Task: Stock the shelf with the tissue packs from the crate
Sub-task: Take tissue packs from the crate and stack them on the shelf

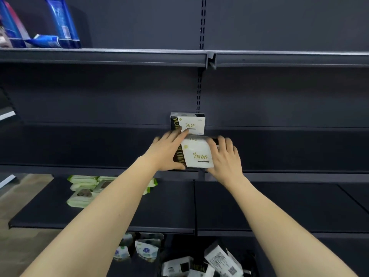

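A white-and-black tissue pack point(197, 153) with green lettering sits at the front of the dark middle shelf point(79, 148). My left hand point(169, 150) grips its left side, and my right hand point(224, 156) grips its right side with fingers curled over the top edge. A second pack of the same kind point(189, 123) stands behind it against the shelf's back wall. At the bottom of the view, more white-and-black packs point(219, 260) lie loose in the crate, whose edges I cannot make out.
Green-and-white wipe packs point(83, 188) lie on the lower shelf point(279, 206) at the left. Blue bags point(60, 23) stand on the top shelf at far left. Small pouches point(146, 249) lie below the lower shelf beside the crate.
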Motion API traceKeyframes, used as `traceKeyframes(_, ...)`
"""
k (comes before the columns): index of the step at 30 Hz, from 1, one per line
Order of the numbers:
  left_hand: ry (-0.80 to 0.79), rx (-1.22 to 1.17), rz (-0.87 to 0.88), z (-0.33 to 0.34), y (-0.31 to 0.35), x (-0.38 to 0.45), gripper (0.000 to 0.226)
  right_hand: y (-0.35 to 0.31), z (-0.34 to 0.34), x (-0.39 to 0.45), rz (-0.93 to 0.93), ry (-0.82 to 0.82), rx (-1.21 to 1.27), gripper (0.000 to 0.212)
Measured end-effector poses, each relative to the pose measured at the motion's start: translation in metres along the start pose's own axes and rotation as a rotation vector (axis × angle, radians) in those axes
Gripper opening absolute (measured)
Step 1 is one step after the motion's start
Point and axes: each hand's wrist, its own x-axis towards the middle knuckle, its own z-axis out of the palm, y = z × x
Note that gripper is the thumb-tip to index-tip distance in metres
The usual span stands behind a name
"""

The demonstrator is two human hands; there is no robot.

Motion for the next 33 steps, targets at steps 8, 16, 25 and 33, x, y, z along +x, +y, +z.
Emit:
traceKeyframes(8,0.123,-0.005,-0.067,0.034,-0.017,0.02,0.083,-0.019,0.033,0.036,-0.04,-0.071,-0.031,0.094)
traceKeyframes(16,0.169,-0.01,-0.001,0.059,-0.033,0.046,0.077,-0.013,0.06,0.04,0.02,-0.123,0.055,0.091)
traceKeyframes(25,0.292,-0.006,-0.017,0.084,-0.044,0.074,0.078,-0.001,0.067,0.062,0.002,-0.232,0.072,0.071)
traceKeyframes(33,0.435,0.024,0.006,0.098,-0.054,0.11,0.081,0.0,0.095,0.085,0.079,-0.187,0.131,0.067)
